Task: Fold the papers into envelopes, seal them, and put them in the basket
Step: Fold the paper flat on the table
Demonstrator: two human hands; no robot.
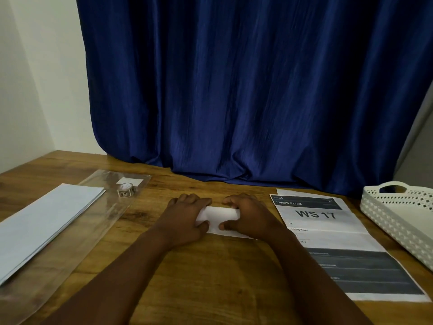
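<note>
— Between the two hands, what is there?

— Between them lies a folded white paper (220,218), flat on the wooden table (210,266). The left hand (187,216) covers its left end and the right hand (248,214) covers its right end. On each hand the fingers are curled over the far edge of the paper and the thumb presses on the near part, so both hands pinch it. The thumbs point toward each other and are near, but they do not touch.

— And to the left of the left fingers?

— There a small roll of tape (126,190) stands on a clear plastic sleeve (98,221). More to the left, a stack of white papers (44,228) lies partly on this sleeve, well apart from the hand.

— On the other side?

— Just beside the right fingers is a printed sheet (328,233) with "WS 17" and "LIVING ROOM" on it; the right wrist covers a little of its left edge. Beyond this sheet, at the table edge, stands a white perforated basket (393,216). I cannot tell whether something is inside.

— Behind the fingers?

— A dark blue curtain (234,90) hangs down to the table.
</note>
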